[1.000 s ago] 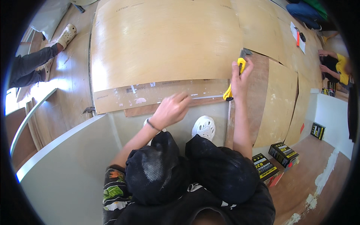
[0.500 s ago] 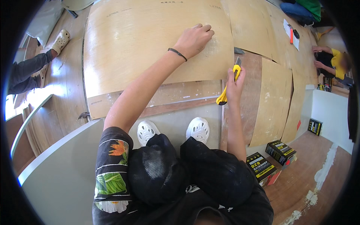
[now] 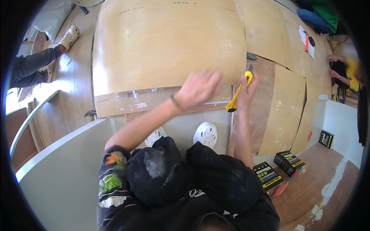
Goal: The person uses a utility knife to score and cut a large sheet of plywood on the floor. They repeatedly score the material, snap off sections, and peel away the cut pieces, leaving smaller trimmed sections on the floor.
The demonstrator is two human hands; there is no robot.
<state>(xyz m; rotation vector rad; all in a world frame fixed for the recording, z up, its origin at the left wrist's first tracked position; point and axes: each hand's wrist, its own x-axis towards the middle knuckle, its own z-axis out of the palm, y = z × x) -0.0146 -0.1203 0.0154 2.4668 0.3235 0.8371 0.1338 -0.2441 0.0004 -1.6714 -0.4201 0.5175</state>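
Along the right edge of the large plywood sheet [image 3: 165, 46], the right hand [image 3: 246, 90] is closed around a yellow utility knife [image 3: 239, 94], whose blade end points up toward the sheet's lower right corner. The knife lies just beside that edge, over a darker brown board [image 3: 266, 88]. The left hand [image 3: 198, 86] is blurred, with fingers loosely curled and nothing seen in it, and sits over the sheet's lower edge, just left of the knife; the two hands are near each other but apart. Below the sheet's lower edge stand two white clogs [image 3: 206, 134] on a pale grey panel [image 3: 58, 173]. Right of the sheet, well apart, lie black and yellow boxes [image 3: 277, 167].
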